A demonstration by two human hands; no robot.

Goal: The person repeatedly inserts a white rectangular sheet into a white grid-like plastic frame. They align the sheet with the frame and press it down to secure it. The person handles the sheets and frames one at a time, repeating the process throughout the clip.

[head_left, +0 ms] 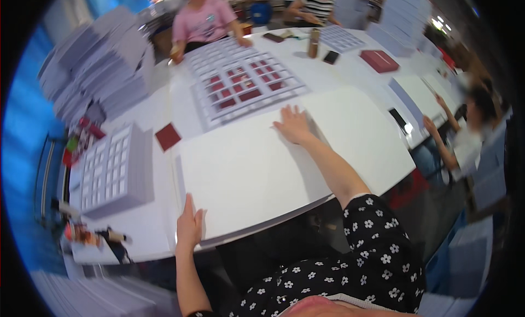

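Note:
A large plain white board [246,175] lies flat on the table in front of me, its near edge reaching the table's front edge. My right hand [292,124] rests palm down near the board's far edge, fingers spread. At the board's near left corner, my left hand [189,227] lies along its side with the fingers stretched out and the thumb apart. Neither hand grips anything. Just beyond my right hand lies a white grid-like frame [254,106] with rectangular openings, dark red pieces showing in many of them.
A small dark red square [168,137] lies left of the board, near stacked white cut-out frames [141,172]. Tall white stacks [101,60] stand at the back left. Farther off are a bottle [313,43], a red box [379,61], phones [400,120] and co-workers [203,19].

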